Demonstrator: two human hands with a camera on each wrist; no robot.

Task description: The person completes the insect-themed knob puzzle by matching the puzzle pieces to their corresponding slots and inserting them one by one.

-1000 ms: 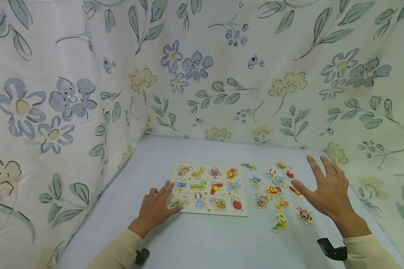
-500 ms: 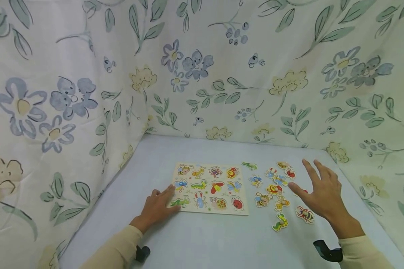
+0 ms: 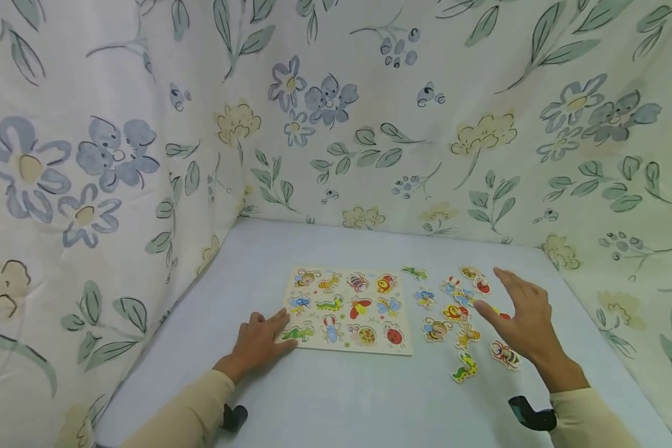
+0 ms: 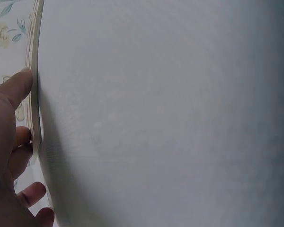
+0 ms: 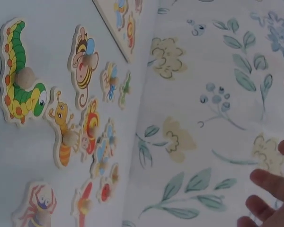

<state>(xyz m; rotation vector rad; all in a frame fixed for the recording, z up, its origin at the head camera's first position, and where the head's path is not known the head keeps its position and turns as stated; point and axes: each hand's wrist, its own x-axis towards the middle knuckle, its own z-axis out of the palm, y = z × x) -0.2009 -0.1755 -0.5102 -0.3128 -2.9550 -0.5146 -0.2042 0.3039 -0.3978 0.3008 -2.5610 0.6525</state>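
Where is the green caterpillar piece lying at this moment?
In the head view, the green caterpillar piece lies on the table, nearest the person among the loose pieces, right of the puzzle board and just left of the right hand.

We are seeing the puzzle board (image 3: 348,310) lying mid-table (image 3: 364,398), our left hand (image 3: 260,341) touching its eight o'clock corner; loose insect pieces (image 3: 462,311) are lying at its three o'clock, under our right hand (image 3: 519,323).

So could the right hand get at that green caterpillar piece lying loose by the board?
Probably yes. The right hand hovers open above the loose pieces, and the green caterpillar piece lies just beside it on the table, uncovered, with nothing between.
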